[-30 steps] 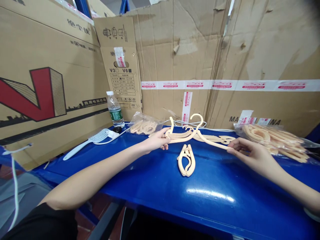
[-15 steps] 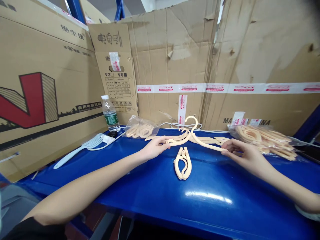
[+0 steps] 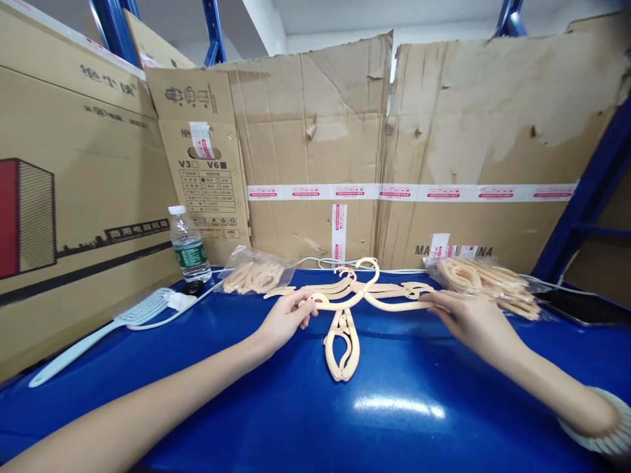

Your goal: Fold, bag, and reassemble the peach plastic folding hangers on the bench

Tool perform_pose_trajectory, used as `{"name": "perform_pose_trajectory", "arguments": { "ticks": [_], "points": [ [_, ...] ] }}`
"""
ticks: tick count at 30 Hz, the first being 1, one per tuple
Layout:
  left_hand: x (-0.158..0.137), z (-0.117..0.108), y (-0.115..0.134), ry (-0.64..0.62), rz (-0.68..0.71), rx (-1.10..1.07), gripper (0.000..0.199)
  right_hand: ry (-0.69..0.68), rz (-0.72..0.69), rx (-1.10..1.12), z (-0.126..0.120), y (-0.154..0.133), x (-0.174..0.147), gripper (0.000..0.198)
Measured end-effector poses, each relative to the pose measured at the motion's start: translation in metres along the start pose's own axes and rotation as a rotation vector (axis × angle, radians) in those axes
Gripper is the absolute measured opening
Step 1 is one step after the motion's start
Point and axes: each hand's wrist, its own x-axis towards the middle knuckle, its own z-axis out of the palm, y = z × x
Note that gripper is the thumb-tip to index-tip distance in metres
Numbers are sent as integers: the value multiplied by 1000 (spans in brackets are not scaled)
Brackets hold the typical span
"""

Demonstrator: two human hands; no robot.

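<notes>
A cream folding clothes hanger [image 3: 394, 305] is spread wide between my hands, its hook pointing up. My left hand [image 3: 287, 320] pinches the end of its left arm, and my right hand [image 3: 463, 318] grips the tip of the right arm. Just below it on the blue table lies a folded hanger [image 3: 332, 351], its two arms closed together. Behind the held hanger, more unfolded hangers [image 3: 328, 288] rest on the table, partly covered by it.
A clear bag of folded hangers [image 3: 256, 276] lies at the back left, another bag [image 3: 486, 279] at the back right. On the left are a water bottle [image 3: 190, 249] and a light blue hairbrush [image 3: 113, 325]. A dark phone-like slab [image 3: 584, 309] lies far right. Cardboard [image 3: 310, 144] walls the back.
The camera view has turned slightly right and up. Both hands still hold the hanger, whose right arm has come up nearer to level.
</notes>
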Motion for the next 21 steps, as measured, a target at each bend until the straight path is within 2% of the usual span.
{"name": "perform_pose_trajectory", "arguments": {
  "ticks": [2, 4, 7, 10, 14, 18, 21],
  "points": [
    [-1, 1, 0, 15, -1, -30, 30, 23, -8, -79, -2, -1, 0, 29],
    [-2, 3, -2, 27, -13, -72, 32, 31, -16, -62, -4, -3, 2, 31],
    [-3, 5, -5, 42, -47, -148, 38, 62, -31, 90, -7, -8, 6, 25],
    [-5, 6, -6, 75, -73, -227, 42, 149, -9, 257, -6, -14, 10, 14],
    [-6, 8, -5, 104, -85, -309, 44, 195, 125, 499, -4, -18, 9, 12],
    [-8, 9, -5, 106, -100, -345, 49, 78, 313, 836, -2, -20, 8, 29],
    [-8, 10, -5, 107, -100, -359, 51, 30, 410, 950, 0, -21, 9, 37]
  ]
}}
